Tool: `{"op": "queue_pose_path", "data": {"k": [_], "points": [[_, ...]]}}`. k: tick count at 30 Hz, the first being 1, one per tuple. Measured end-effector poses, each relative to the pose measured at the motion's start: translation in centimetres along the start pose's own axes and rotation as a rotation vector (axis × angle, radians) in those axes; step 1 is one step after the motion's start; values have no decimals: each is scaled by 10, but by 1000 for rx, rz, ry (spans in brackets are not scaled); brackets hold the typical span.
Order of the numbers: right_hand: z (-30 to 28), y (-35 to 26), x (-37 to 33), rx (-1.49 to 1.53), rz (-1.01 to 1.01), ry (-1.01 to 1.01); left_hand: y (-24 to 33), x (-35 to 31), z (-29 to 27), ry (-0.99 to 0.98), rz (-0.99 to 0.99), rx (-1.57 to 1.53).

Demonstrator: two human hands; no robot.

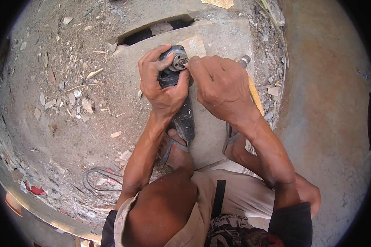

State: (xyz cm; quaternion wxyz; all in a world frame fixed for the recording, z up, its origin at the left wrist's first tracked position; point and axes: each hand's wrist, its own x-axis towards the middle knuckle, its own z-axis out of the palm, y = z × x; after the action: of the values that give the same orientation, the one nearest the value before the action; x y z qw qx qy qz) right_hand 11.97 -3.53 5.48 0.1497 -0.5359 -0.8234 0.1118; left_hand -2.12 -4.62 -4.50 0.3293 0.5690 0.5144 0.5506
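Observation:
An angle grinder (184,121) stands out in front of me, its dark body running down toward my left foot. Around its head wraps my left hand (163,90), thumb and fingers on either side. The round metal flange and spindle (179,62) face up, with no disc on them. My right hand (220,84) is closed, its thumb and forefinger pinched at the spindle's right edge. Whatever those fingertips hold is hidden. Partly behind the right hand lies a hammer-like tool with a yellow handle (254,94) and a grey metal end (244,61).
Below the grinder is a concrete slab (210,144), with a dark slot (165,31) beyond it. A flat tan piece (192,44) lies by the grinder. Rubble and wood chips (86,105) litter the left ground. A dark cable (97,181) curls lower left. My sandalled feet flank the slab.

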Motion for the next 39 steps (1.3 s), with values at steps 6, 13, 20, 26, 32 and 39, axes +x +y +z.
{"op": "queue_pose_path", "data": {"k": [6, 13, 20, 26, 32, 39], "points": [[-16, 7, 22, -66, -38, -217, 4, 5, 1, -30, 56, 49], [-29, 41, 61, 162, 11, -489, 6, 6, 2, -16, 71, 71], [-27, 38, 33, 600, 403, -294, -7, -2, 2, 36, -13, -42], [-23, 9, 13, 471, 426, -164, -9, -5, -1, 8, -59, -170], [-4, 1, 0, 477, 334, -14, -9, -5, -2, -4, -62, -185], [1, -7, 6, 340, 254, -27, -7, -4, -2, 15, -74, -222]]}}
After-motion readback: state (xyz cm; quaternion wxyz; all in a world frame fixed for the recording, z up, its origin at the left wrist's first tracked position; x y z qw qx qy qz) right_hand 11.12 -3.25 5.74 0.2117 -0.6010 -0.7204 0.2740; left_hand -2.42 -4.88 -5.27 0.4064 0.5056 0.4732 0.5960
